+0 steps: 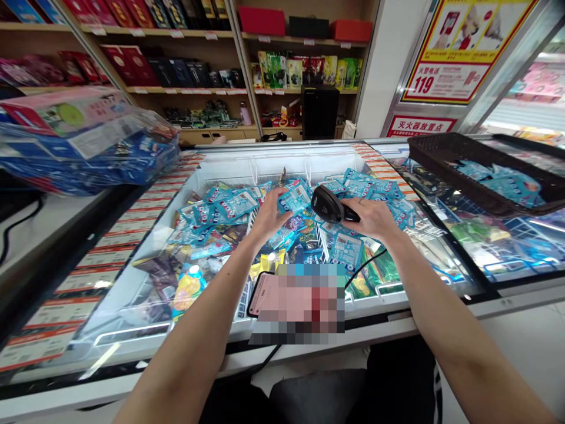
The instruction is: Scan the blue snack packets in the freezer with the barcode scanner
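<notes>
My left hand [270, 217] is closed on the edge of a small blue packet [295, 199], whose printed label faces up. A black handheld barcode scanner [327, 205] is gripped in my right hand [369, 217], its head close to the packet's right side. The scanner's black cable [366, 266] runs down toward the phone. Many similar blue packets lie in two loose heaps, a left heap [229, 205] and a right heap [375, 187], on the glass top of a freezer. Through the glass, colourful frozen-food bags [188, 288] show underneath.
A phone [260, 297], partly blurred out, lies at the near edge. On the right stands a brown basket [481, 194] holding more blue packets. Plastic-wrapped boxes [88, 135] are stacked at left. Price labels [110, 241] line the freezer sides. Stocked shelves [176, 88] stand behind.
</notes>
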Demonstrator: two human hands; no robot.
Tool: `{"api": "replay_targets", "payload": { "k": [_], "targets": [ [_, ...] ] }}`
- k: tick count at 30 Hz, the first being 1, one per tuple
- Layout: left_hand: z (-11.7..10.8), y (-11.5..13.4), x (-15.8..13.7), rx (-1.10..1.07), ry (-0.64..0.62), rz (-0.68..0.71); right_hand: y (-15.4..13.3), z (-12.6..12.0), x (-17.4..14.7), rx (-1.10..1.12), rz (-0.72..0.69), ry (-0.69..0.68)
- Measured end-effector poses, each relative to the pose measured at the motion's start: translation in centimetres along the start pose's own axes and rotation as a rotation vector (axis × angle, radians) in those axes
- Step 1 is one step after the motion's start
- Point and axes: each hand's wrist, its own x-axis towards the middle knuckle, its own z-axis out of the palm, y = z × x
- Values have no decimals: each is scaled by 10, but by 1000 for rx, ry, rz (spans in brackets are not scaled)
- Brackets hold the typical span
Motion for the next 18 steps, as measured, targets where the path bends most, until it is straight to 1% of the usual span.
{"api": "replay_targets", "payload": {
  "k": [2, 5, 11, 18],
  "targets": [
    [-1, 4, -1, -40, -14, 27, 0, 0, 0, -3, -2, 6],
    [-2, 9, -3, -33, -37, 17, 0, -1, 0, 12, -11, 13],
    [-3, 11, -3, -62, -9, 8, -2, 0, 1, 68, -44, 0],
    [-1, 8, -4, -45, 5, -3, -5, 0, 2, 55, -49, -27]
  ]
}}
